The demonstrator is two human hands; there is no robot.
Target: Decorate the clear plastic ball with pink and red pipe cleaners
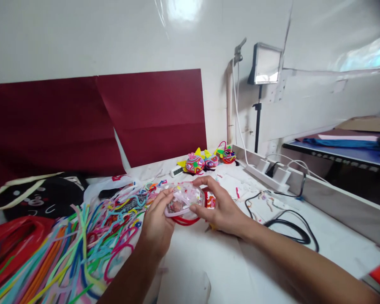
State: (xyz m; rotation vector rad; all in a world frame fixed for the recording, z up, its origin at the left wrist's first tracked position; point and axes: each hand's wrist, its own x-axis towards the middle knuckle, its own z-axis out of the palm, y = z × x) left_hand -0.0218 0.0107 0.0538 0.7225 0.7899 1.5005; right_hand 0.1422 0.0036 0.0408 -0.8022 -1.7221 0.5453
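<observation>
My left hand [158, 217] and my right hand [222, 207] hold a clear plastic container [187, 196] between them, above the white table. Small coloured bits show through its plastic, and a pale pink rim runs along its near side. Fingers of the left hand are wrapped on its left side. On the right, the thumb presses its near face while the index finger reaches over the top. Just under it shows a red rim [185, 221], whose kind I cannot make out. Red and yellow pieces [210, 200] are partly hidden behind the right hand.
Coloured pipe cleaners [79, 249] cover the table's left side. Decorated round craft figures [194, 163] and a small white timer [176, 171] stand behind the hands. A power strip [269, 177] and black cable [288, 228] lie to the right. A lamp [267, 63] stands behind.
</observation>
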